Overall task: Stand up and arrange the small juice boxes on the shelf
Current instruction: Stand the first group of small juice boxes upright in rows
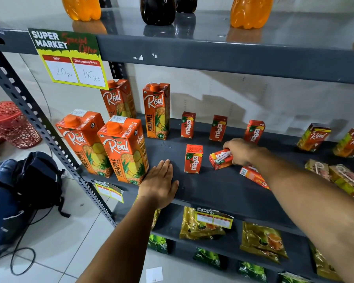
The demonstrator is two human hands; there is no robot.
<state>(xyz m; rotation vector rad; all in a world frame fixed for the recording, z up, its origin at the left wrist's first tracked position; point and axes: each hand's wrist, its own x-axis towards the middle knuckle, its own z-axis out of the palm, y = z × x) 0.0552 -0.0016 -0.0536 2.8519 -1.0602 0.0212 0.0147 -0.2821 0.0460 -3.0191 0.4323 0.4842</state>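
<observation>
My left hand [158,183] lies flat, palm down and fingers spread open, on the front edge of the grey shelf [217,193], holding nothing. Just at its nine o'clock stand two big pineapple cartons [123,148], the nearer one almost touching my fingers.

Past it, at about one o'clock from that hand, one small red Maaza box [193,159] stands upright in the front row. At its three o'clock my right hand [240,151] is closed around a second Maaza box [221,159], which lies on its side with the straw face up; my fingers wrap its far end. At five o'clock from that hand another fallen red box [252,176] lies flat, partly hidden under my forearm.

Farther back, a row of three Maaza boxes [218,128] stands upright near the wall, spaced apart, at roughly twelve o'clock from the box I hold. At their nine o'clock two more tall pineapple cartons [156,110] stand in the back.

Off at three o'clock, two small Real boxes [314,137] stand at the rear, with more lying flat, straws up, in front of them [344,178].

Overhead at twelve o'clock, orange and dark bottles [157,10] sit on the upper shelf, and a price card [69,58] hangs from its edge.
</observation>
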